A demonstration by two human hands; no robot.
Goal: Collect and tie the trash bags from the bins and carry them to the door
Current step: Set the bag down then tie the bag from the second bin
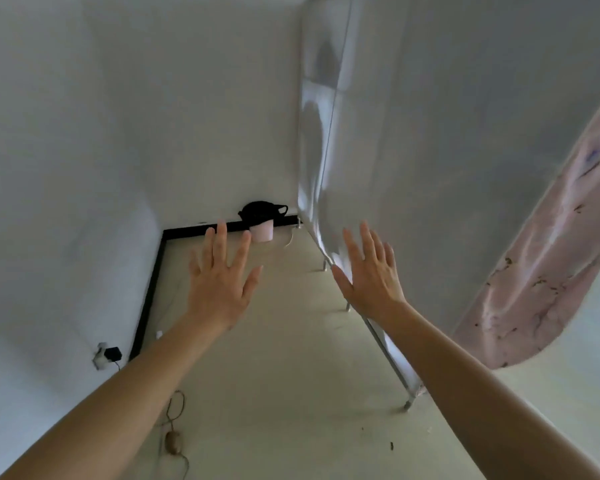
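Note:
A small pink bin (262, 233) stands in the far corner of the room against the black skirting. A black trash bag (261, 212) lines it and bulges out over its rim. My left hand (220, 275) is stretched out in front of me with fingers spread, holding nothing, well short of the bin. My right hand (369, 271) is also held out flat with straight fingers and is empty, in front of the wardrobe's lower edge.
A grey fabric wardrobe (413, 150) on thin metal legs (407, 405) runs along the right. A pink patterned cloth (541, 271) hangs at the far right. A wall socket with a black plug (109, 355) and a cord (174, 431) lie at the left wall.

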